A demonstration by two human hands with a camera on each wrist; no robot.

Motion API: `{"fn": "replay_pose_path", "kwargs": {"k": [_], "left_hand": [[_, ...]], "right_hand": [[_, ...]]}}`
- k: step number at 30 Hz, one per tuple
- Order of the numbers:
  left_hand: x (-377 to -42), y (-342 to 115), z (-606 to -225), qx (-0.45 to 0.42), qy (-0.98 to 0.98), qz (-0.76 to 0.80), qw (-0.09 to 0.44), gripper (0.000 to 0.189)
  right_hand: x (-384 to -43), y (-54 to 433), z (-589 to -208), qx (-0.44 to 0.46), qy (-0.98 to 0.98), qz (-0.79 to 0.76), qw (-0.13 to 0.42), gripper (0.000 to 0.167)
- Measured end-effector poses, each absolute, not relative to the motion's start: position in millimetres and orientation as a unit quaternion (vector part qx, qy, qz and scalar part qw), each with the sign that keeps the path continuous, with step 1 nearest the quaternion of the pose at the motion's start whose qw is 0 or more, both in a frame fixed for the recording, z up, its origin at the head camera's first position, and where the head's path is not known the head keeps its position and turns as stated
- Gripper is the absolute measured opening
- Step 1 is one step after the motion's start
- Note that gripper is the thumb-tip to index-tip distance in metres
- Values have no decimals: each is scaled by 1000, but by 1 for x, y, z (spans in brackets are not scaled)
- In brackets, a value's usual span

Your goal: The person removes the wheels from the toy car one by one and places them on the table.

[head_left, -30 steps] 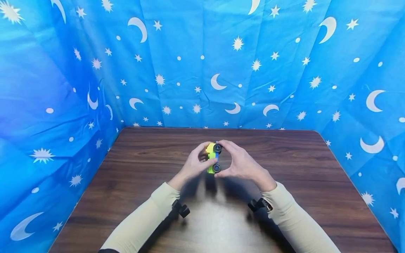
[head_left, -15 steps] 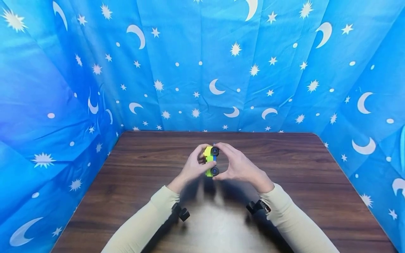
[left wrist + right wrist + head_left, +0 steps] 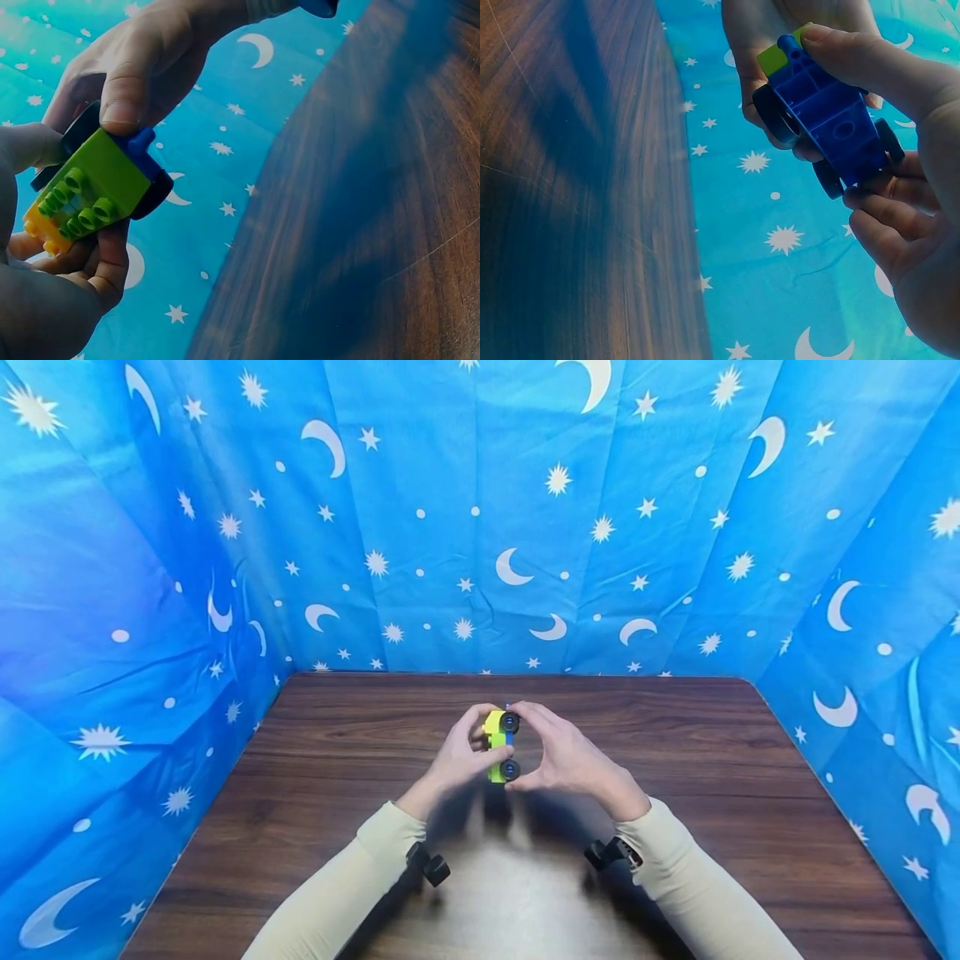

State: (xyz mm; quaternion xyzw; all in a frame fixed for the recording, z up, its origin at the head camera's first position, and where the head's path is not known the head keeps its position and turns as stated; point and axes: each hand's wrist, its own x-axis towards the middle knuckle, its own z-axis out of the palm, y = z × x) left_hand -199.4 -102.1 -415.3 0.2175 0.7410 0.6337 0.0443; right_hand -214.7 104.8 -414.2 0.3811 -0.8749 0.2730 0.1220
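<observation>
Both hands hold a small toy car (image 3: 496, 752) built of blocks, raised above the table and turned on its side. Green and yellow studded blocks (image 3: 86, 199) form its top, facing left in the head view. Its blue base (image 3: 836, 120) with black wheels shows in the right wrist view. My left hand (image 3: 453, 760) grips the block side, thumb against the car near the wheels. My right hand (image 3: 573, 760) spans the car's length, thumb on the near end and fingers on the far end. Part of the car is hidden behind the left hand.
Below the hands lies a dark wood-grain table (image 3: 675, 735) with a bright glare near its front. A blue curtain (image 3: 450, 468) with moons and stars surrounds the back and sides. A black camera mount (image 3: 429, 864) sits on the left wrist, another (image 3: 611, 852) on the right.
The head view has tilted and shifted slightly, so hands and car sit a little lower and further left in it. Both hands keep the same hold on the toy car.
</observation>
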Motion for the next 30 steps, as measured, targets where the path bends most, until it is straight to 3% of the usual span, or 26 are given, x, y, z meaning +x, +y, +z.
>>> {"fn": "replay_pose_path", "kwargs": {"k": [30], "left_hand": [[-202, -98, -422, 199, 724, 657, 70, 52]], "right_hand": [[-216, 105, -425, 380, -872, 280, 131, 105]]}}
